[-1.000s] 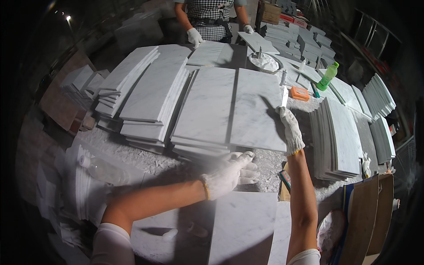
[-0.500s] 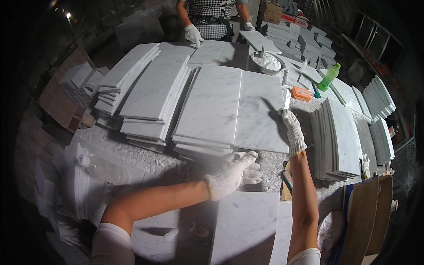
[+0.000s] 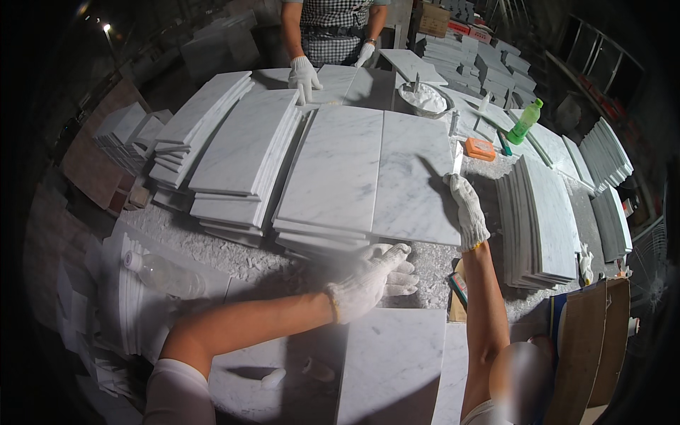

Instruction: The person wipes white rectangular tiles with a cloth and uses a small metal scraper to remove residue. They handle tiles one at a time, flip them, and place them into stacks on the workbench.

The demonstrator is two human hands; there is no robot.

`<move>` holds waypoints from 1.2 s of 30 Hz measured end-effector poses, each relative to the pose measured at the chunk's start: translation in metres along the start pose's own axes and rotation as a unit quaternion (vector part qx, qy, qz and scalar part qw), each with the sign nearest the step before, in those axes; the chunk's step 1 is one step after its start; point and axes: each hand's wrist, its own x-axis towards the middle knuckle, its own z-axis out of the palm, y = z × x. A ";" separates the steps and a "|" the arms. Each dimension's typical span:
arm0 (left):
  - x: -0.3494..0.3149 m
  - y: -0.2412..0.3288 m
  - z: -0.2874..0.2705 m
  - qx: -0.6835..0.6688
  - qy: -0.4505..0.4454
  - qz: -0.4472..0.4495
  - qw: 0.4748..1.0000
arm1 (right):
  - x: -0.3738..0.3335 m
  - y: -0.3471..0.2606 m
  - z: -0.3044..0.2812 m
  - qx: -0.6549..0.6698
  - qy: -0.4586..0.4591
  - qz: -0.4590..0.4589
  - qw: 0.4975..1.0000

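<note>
In the head view, two marble slabs lie at centre, edges meeting along a thin seam (side-by-side placement looks done; what is left is unclear). The right hand, right of centre, grips a pale blade. The left hand, below the slabs, has extended fingers, palm hidden. Blur obscures the right forearm, lower right.

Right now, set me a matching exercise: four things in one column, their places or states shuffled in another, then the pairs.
1. Bowl
2. Right hand
3. Clear bottle
4. Green bottle

A. Lying on its side
B. Near an orange object
C. Holding a slim pale tool
D. Containing white stuff

Pairs: 1-D, 2-C, 3-A, 4-B
</note>
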 end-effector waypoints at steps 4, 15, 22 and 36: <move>0.000 0.000 0.002 -0.001 -0.003 0.011 1.000 | 0.000 -0.003 0.003 -0.003 0.008 0.003 1.000; 0.012 -0.007 0.011 0.006 -0.005 0.016 1.000 | -0.002 -0.006 0.006 0.012 0.013 0.017 1.000; 0.015 -0.012 0.012 -0.009 -0.023 0.021 0.999 | -0.001 -0.005 0.004 0.010 0.016 0.023 1.000; -0.017 0.030 0.025 -0.028 0.077 0.099 0.992 | -0.047 -0.069 0.044 -0.010 0.084 0.011 0.996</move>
